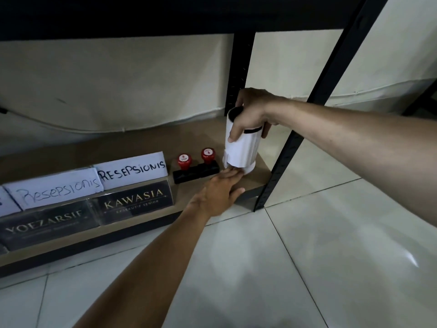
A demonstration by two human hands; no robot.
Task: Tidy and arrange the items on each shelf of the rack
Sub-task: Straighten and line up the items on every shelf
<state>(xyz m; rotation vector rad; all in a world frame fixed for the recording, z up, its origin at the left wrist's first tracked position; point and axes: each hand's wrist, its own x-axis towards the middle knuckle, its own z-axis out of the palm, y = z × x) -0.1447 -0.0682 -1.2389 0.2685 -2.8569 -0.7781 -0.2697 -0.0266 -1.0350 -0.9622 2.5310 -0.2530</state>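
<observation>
on the bottom shelf (pixel 146 143), right hand (pixel 253 112) clutching white cylinder (pixel 241 147), left hand (pixel 218 190) flat underneath

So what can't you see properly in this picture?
- Head view: base of the white cylinder, hidden by left hand fingertips.
- Its top, covered by right hand.
- Small print under KAWASIA nameplate: blurred.
- Leftmost white card: cut by frame edge.
- Red stamp labels: too small.
</observation>
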